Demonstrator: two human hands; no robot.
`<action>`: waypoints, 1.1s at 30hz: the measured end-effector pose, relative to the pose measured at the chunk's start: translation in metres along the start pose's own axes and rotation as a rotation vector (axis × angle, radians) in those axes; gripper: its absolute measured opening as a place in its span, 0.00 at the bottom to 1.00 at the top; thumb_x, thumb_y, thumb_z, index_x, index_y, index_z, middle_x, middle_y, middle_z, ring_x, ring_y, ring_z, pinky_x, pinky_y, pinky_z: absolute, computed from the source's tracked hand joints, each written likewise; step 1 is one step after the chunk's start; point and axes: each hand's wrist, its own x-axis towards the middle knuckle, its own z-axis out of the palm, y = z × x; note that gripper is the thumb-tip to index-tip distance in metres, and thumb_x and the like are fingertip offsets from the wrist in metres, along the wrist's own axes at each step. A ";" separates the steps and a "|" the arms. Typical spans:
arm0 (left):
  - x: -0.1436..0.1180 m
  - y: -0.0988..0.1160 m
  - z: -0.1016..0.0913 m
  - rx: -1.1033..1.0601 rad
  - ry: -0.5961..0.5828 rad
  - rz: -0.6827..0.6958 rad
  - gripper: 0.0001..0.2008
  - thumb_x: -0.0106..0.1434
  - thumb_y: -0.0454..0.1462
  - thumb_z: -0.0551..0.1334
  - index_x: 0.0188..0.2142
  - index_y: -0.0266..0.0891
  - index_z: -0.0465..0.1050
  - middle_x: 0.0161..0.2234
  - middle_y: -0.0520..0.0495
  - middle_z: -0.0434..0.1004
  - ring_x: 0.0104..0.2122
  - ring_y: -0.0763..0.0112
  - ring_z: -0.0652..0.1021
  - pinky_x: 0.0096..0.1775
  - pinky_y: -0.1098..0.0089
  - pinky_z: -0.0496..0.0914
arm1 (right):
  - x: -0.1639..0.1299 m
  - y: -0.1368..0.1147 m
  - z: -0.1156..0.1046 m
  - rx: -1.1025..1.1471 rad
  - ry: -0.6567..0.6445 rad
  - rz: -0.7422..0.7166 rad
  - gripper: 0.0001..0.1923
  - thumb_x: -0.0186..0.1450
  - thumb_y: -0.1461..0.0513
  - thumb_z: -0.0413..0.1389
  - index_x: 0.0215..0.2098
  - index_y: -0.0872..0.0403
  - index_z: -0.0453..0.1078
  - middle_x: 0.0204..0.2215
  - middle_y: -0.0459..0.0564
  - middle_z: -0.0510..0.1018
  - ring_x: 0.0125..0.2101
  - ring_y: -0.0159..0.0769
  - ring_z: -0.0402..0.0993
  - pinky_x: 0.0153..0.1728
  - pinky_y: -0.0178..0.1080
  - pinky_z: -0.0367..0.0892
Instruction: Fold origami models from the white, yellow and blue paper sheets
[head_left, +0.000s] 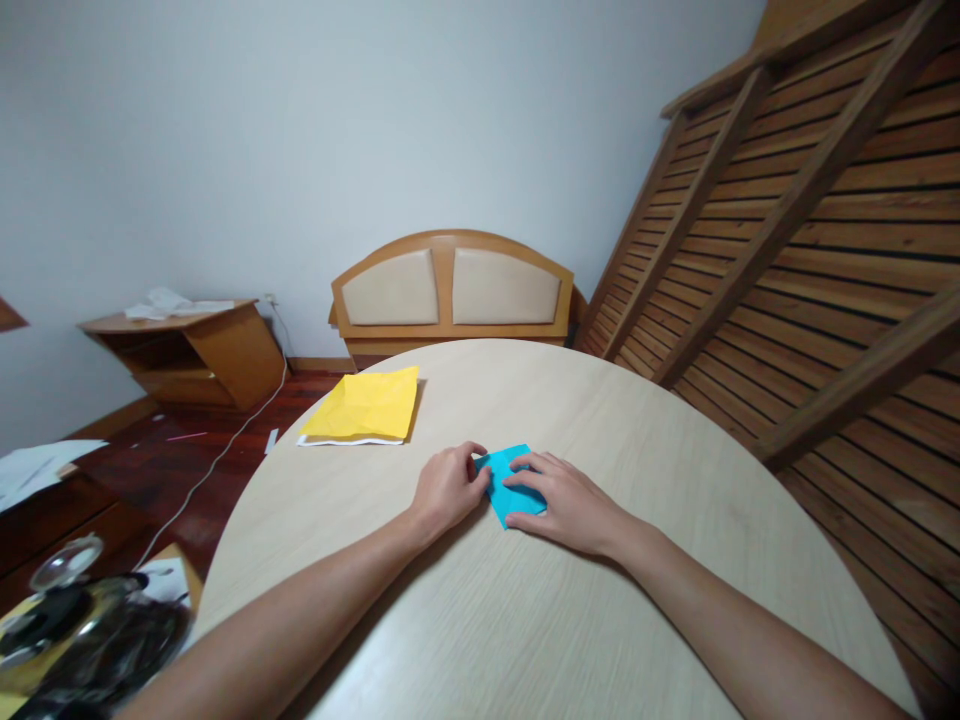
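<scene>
A small folded piece of blue paper (517,490) lies on the pale round table (480,630), between my two hands. At its left corner, the thumb and curled fingers of my left hand (448,488) are closed on the edge. My right hand (574,500) rests over the right part of the paper with its fingers apart and the fingertips touching it. The fingers hide some of the paper's edges. Farther off to the left on the table, yellow paper (367,403) lies over a white sheet (315,441).
Beyond the table stands a headboard (445,270) with cream panels. Wooden slats (780,210) lean along the right. Left are a low cabinet (232,360) with papers on it, a white cord (217,460) on the floor, and a cluttered surface with a dark, shiny bag-like thing (127,640).
</scene>
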 end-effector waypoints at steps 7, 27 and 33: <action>-0.004 0.003 -0.002 0.066 -0.161 0.461 0.13 0.64 0.33 0.59 0.48 0.39 0.76 0.52 0.40 0.77 0.51 0.59 0.77 0.53 0.61 0.70 | -0.005 0.017 -0.008 0.115 -0.107 -0.071 0.19 0.66 0.60 0.58 0.54 0.49 0.74 0.55 0.52 0.76 0.57 0.46 0.69 0.61 0.49 0.59; -0.003 0.005 -0.006 0.197 -0.247 0.513 0.14 0.67 0.45 0.62 0.46 0.39 0.75 0.45 0.42 0.81 0.47 0.57 0.78 0.50 0.58 0.72 | -0.010 0.031 -0.019 0.119 -0.090 -0.029 0.31 0.59 0.49 0.65 0.58 0.50 0.70 0.54 0.53 0.77 0.55 0.50 0.70 0.57 0.51 0.62; -0.002 0.005 -0.007 0.197 -0.243 0.510 0.13 0.68 0.44 0.61 0.45 0.40 0.75 0.42 0.43 0.81 0.46 0.58 0.78 0.49 0.59 0.71 | -0.010 0.029 -0.018 0.109 -0.069 -0.042 0.26 0.60 0.57 0.63 0.57 0.50 0.71 0.52 0.52 0.78 0.54 0.48 0.71 0.57 0.50 0.63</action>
